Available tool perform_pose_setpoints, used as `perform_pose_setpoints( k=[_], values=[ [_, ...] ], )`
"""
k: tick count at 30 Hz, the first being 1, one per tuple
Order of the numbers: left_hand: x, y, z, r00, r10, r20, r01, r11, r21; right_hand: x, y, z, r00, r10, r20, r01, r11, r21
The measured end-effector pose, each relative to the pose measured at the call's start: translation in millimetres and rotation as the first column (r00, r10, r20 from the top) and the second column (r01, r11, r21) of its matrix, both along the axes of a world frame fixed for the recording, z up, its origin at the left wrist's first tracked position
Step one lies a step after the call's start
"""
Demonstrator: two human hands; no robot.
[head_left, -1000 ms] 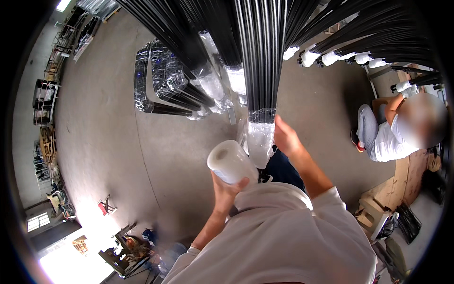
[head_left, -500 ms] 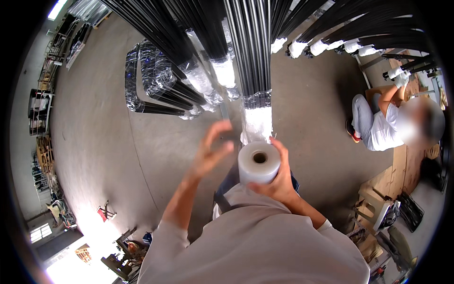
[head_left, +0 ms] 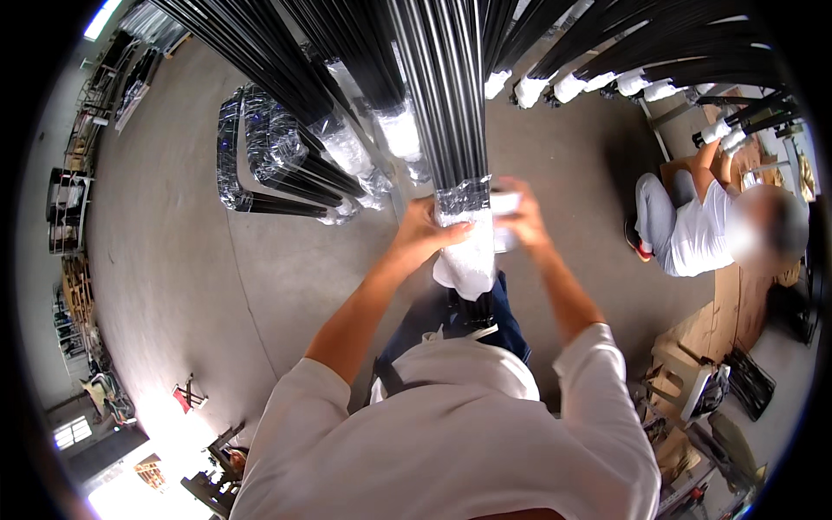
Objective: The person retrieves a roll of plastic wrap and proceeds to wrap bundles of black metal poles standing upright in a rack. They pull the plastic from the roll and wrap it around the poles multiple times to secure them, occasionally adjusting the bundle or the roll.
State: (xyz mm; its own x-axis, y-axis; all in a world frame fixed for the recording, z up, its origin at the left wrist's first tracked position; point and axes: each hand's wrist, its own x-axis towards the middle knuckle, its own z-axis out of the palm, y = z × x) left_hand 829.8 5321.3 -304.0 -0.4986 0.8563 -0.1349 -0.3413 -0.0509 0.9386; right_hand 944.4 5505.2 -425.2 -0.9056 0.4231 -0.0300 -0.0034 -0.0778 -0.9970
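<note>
In front of me a bundle of long black tubes [head_left: 440,104] runs toward my waist, its near end covered in a white wrapping [head_left: 469,260] with clear film around it. My left hand [head_left: 421,234] grips this end from the left, thumb lying over the wrapping. On the other side, my right hand [head_left: 526,217] is closed around a roll of clear stretch film [head_left: 504,205]. Motion smears that hand, and the bundle partly hides the roll.
More black tube bundles [head_left: 347,152] with wrapped ends hang or lean to the left; a row [head_left: 572,87] stands at the far right. Film-wrapped black frames [head_left: 276,143] are at the left. A co-worker [head_left: 702,225] crouches at the right beside wooden boards [head_left: 715,321].
My right hand has carried the film roll forward to the bundle's right side. My left hand, open before, has closed on the wrapped end.
</note>
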Motion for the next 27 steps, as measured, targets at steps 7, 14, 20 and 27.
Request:
perform_pose_setpoints(
  k=[7, 14, 20, 27],
  values=[
    [6.2, -46.3, 4.8, 0.941, 0.137, -0.310, -0.160, 0.986, -0.051, -83.7, -116.4, 0.4, 0.845, 0.410, -0.344, -0.499, 0.371, -0.783],
    [38.4, -90.1, -50.6, 0.733, 0.501, -0.460, -0.620, 0.771, -0.147, -76.9, -138.8, 26.8, 0.844, 0.457, -0.279, -0.468, 0.376, -0.800],
    [50.8, -120.3, -46.3, 0.813, 0.572, -0.113, -0.580, 0.775, -0.250, -62.8, -115.1, 33.2, 0.843, 0.486, -0.230, -0.408, 0.299, -0.863],
    [101.3, -135.8, -31.1, 0.741, 0.534, -0.407, -0.661, 0.687, -0.302, 29.8, -117.4, 65.3, 0.938, 0.306, 0.166, -0.143, 0.774, -0.617]
  ],
)
